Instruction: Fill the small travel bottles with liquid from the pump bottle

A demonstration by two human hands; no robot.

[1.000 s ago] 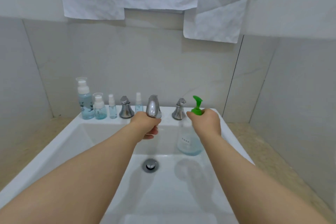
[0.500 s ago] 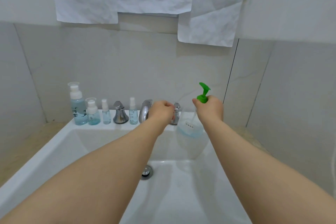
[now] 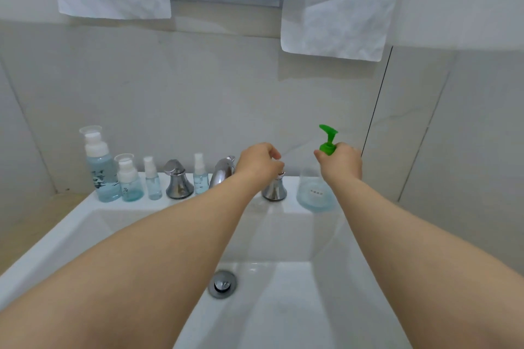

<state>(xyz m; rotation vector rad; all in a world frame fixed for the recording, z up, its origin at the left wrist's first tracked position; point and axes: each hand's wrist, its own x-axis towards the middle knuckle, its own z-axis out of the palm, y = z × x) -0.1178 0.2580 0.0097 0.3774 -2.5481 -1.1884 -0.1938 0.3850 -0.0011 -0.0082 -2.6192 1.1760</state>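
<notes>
Pump bottle (image 3: 313, 193) is right of centre at the sink (image 3: 141, 235) ledge, my right hand (image 3: 341, 163) gripping its neck under the green pump (image 3: 328, 140); whether its base rests there I can't tell. Travel bottles (image 3: 129, 178) wait capped, centre left, so filling seems not begun. Next I must uncap one. My left hand (image 3: 259, 160) curls over a tap handle (image 3: 273, 188), hiding its top.

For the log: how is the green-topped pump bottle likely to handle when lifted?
Probably light for its size: the pump bottle shows blue liquid only near its base. The right hand grips it at the neck, so the body may swing. Its clear wall looks smooth, perhaps slippery.
</notes>
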